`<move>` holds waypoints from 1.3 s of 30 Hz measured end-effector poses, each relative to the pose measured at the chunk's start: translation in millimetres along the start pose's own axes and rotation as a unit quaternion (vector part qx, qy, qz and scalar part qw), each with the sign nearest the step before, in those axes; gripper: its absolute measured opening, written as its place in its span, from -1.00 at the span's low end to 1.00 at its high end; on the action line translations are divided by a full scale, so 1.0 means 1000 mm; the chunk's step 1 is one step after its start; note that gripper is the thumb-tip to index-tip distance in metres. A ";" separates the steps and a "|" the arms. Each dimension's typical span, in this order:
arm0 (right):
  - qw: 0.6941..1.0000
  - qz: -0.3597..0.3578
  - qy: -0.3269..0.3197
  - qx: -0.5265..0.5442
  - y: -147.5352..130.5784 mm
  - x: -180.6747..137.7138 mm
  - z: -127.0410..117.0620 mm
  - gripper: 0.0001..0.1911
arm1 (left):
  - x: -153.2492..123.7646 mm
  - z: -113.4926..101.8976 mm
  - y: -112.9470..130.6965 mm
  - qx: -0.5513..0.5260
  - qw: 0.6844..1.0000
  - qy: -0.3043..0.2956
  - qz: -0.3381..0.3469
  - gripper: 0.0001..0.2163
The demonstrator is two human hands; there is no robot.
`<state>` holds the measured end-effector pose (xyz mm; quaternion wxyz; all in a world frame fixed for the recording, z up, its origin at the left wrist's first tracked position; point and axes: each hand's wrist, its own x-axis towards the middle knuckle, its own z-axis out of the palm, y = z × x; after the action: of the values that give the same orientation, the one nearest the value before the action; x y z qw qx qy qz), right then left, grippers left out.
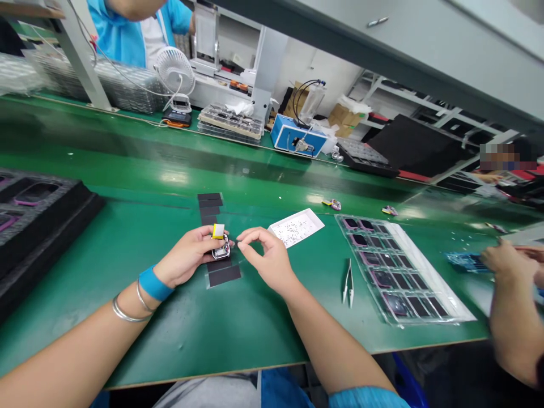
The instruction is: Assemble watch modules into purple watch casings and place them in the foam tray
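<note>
My left hand (189,258) grips a small watch-like device body (221,249) with a yellow-taped battery (218,230) folded up from it. My right hand (266,255) is just to its right, thumb and forefinger pinched together near the device; whatever they hold is too small to see. Under both hands lies a strip of black rectangular pads (219,272) on the green table (170,323). A blue band and two metal bangles sit on my left wrist.
White tweezers (348,281) lie right of my hand. A clear tray of dark screens (395,272) sits further right, a small white tray (297,226) behind. Black foam trays (38,209) stand at the left. A co-worker's hand (505,260) is at the right edge; another person is across the bench.
</note>
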<state>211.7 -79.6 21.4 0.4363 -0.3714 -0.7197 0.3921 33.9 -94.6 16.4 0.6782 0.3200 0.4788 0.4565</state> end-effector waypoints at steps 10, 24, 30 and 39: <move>0.991 0.095 -0.034 0.092 0.011 0.000 0.011 -0.78 | -0.002 0.004 -0.003 0.062 0.998 -0.021 0.010 -0.67; 0.991 0.085 -0.086 0.061 0.007 -0.002 0.010 -0.80 | -0.003 0.007 -0.001 0.095 0.995 -0.039 -0.001 -0.70; 0.997 0.042 -0.066 -0.007 0.006 -0.005 0.013 -0.83 | -0.003 0.007 -0.001 0.087 0.995 -0.041 0.002 -0.72; 0.985 -0.059 -0.038 -0.159 0.007 -0.008 0.018 -0.85 | -0.002 0.007 -0.005 0.066 0.997 -0.029 -0.001 -0.68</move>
<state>199.3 -88.1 7.0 0.3665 -0.3781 -0.8095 0.2597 41.5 -98.0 15.1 0.6699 0.3765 0.4882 0.4136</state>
